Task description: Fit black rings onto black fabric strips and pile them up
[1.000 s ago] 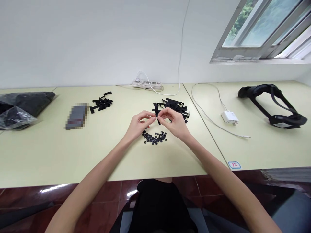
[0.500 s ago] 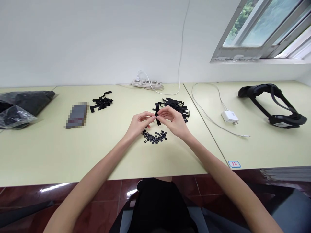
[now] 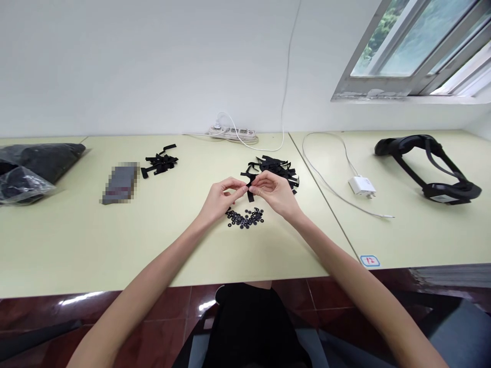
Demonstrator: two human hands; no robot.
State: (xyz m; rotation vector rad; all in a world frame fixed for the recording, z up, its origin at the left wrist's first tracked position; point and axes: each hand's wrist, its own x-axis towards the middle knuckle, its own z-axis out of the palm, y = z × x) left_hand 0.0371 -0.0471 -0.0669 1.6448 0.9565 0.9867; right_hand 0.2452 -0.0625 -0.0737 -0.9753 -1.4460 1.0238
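Note:
Fingertips of my left hand (image 3: 222, 198) and my right hand (image 3: 276, 194) meet over the table, both closed on one short black fabric strip (image 3: 250, 197). The strip's lower end hangs out below the fingers; its middle is hidden by them. Whether a small washer is also pinched there I cannot make out. Just below my hands lies a scatter of small black round washers (image 3: 245, 220) with holes. Behind my right hand is a pile of black strips (image 3: 278, 167). A smaller heap of black strips (image 3: 161, 163) rests farther left.
A pixelated grey flat object (image 3: 120, 183) and a clear plastic bag with black stuff (image 3: 34, 171) lie at the left. Along the wall sits a power strip (image 3: 233, 134). To the right are a white charger (image 3: 362, 186) with cable and a black headset (image 3: 429, 168).
The held strip has shifted slightly down, and my fingers have closed nearer together around it. The view has moved a little; the piles look the same.

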